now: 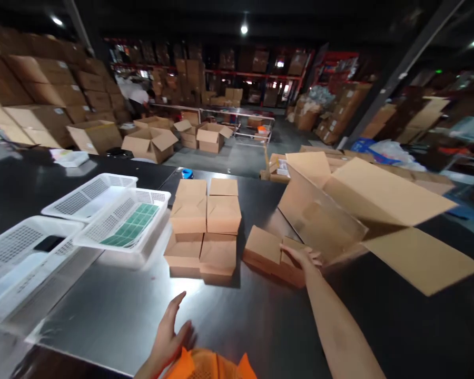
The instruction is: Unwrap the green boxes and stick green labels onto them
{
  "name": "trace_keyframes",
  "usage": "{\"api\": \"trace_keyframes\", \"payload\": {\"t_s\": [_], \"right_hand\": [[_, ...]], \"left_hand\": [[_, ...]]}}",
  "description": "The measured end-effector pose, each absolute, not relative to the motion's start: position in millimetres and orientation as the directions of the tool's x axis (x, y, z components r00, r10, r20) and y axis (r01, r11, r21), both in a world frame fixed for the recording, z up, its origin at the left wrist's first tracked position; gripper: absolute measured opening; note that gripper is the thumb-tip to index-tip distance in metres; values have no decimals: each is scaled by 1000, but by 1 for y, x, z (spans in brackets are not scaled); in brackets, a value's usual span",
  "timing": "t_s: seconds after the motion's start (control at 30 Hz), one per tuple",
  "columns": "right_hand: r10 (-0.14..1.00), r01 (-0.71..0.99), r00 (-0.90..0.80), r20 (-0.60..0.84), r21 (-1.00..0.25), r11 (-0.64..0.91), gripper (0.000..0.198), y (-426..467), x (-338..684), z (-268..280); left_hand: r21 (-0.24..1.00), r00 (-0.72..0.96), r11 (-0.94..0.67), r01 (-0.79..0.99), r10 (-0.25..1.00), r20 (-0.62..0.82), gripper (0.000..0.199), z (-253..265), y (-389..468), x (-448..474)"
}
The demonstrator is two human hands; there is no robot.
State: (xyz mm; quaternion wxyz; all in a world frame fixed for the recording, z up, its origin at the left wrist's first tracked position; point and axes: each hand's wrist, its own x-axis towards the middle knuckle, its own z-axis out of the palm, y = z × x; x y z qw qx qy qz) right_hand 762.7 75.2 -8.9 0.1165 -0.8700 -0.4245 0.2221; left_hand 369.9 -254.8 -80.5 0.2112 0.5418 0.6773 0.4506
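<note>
My left hand (pixel 171 334) hovers over the near part of the metal table (pixel 142 310), fingers apart and holding nothing. My right hand (pixel 304 258) lies on top of the right one of two small brown cardboard boxes (pixel 263 245) placed side by side; its thumb and fingers are spread over the lid, and I see no grip around the box. Left of these, several more small brown boxes (pixel 221 252) stand close together in two columns. Just to the right is a large open carton (pixel 324 221), tilted, its flaps spread; its inside is mostly hidden.
White plastic baskets (pixel 89 237) stand on the left, one with a green gridded sheet (pixel 134 225). A blue tape roll (pixel 187 173) sits at the table's far edge. An orange item (pixel 209 363) shows at the bottom. Beyond are open cartons (pixel 152 142) and a person (pixel 138 95).
</note>
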Motion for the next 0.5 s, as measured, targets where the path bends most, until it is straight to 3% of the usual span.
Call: {"api": "trace_keyframes", "payload": {"t_s": [0.17, 0.3, 0.4, 0.5], "right_hand": [[796, 697, 540, -274, -384, -605, 112, 78, 758, -12], [812, 727, 584, -24, -429, -536, 101, 56, 750, -28], [759, 747, 606, 236, -495, -443, 113, 1, 739, -57], [751, 753, 596, 285, -522, -400, 127, -77, 728, -96]], "left_hand": [[875, -480, 43, 482, 849, 223, 52, -88, -280, 376], [887, -505, 65, 456, 840, 198, 52, -88, -290, 375], [891, -485, 86, 445, 860, 159, 52, -88, -293, 370], [891, -448, 116, 439, 888, 105, 54, -89, -291, 367]]}}
